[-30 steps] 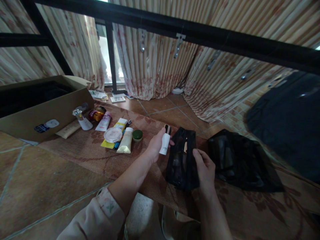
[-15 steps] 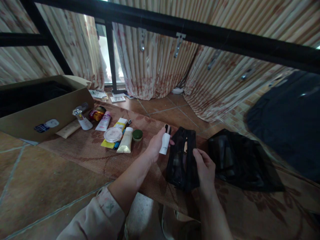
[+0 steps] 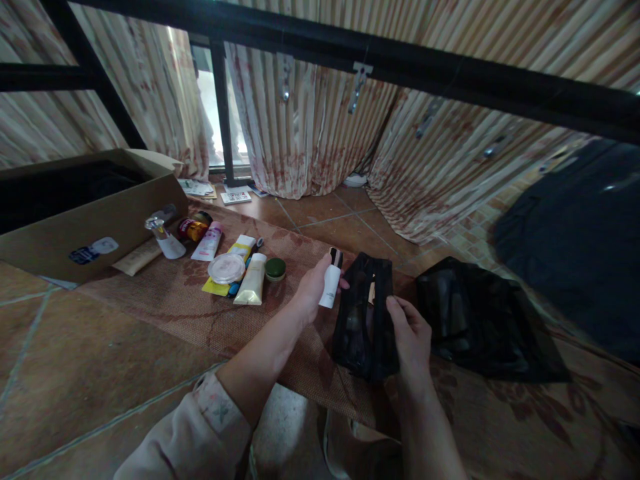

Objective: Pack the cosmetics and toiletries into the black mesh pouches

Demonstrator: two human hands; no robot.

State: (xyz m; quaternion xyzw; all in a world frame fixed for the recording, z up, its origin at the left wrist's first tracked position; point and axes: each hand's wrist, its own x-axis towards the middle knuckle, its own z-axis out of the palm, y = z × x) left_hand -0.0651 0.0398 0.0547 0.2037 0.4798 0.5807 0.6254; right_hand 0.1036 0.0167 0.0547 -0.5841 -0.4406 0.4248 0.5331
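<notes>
My left hand (image 3: 311,288) is closed round a small white bottle with a black cap (image 3: 331,281), held upright just left of a black mesh pouch (image 3: 364,319). My right hand (image 3: 410,335) grips the right side of that pouch and keeps it standing on the woven mat (image 3: 190,300). The top of the pouch is open and dim shapes show through the mesh. Bottle and pouch are almost touching.
Several tubes, a round compact (image 3: 226,269), a green jar (image 3: 275,268) and small bottles lie on the mat to the left. An open cardboard box (image 3: 75,220) stands far left. A second black mesh bag (image 3: 480,323) lies right. Curtains and a black frame stand behind.
</notes>
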